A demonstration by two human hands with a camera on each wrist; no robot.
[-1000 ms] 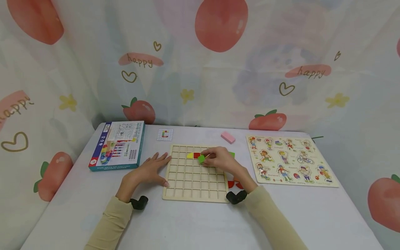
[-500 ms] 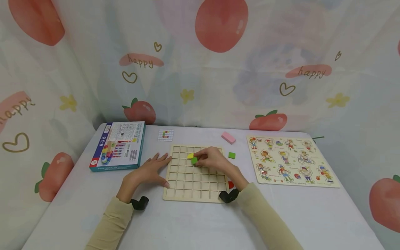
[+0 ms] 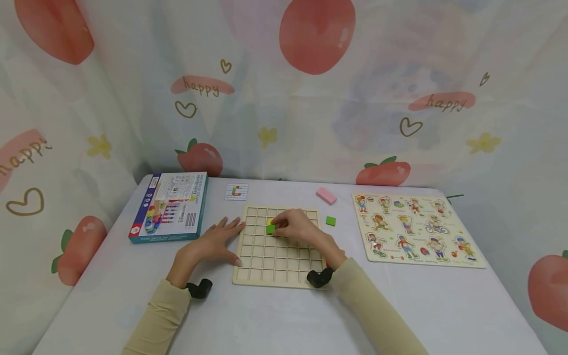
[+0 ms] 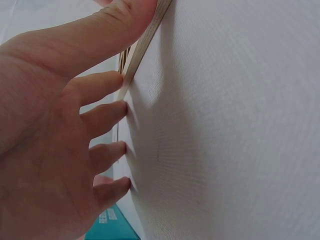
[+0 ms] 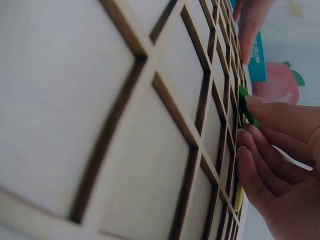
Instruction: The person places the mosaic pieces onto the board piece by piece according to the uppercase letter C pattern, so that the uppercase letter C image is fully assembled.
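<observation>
A wooden grid board (image 3: 278,283) lies on the white table in front of me. My right hand (image 3: 301,229) pinches a small green square tile (image 3: 270,230) at a cell in the upper part of the grid. In the right wrist view, thumb and fingers hold the green tile (image 5: 243,102) tilted against the board. A yellow tile (image 3: 269,221) sits just behind it, partly covered by the fingers. My left hand (image 3: 212,245) rests at the board's left edge with fingers spread. The left wrist view has its thumb and index finger touching the board's side (image 4: 142,47).
A loose green tile (image 3: 331,221) and a pink block (image 3: 326,196) lie right of the board. Red pieces (image 3: 329,265) are half hidden by the right wrist. A pattern card (image 3: 236,192), a boxed set (image 3: 173,209) and a picture puzzle board (image 3: 417,236) stand around.
My right hand has carried the green tile left and slightly down to a cell below the yellow tile. It now covers the red tile seen earlier. The left hand has stayed put.
</observation>
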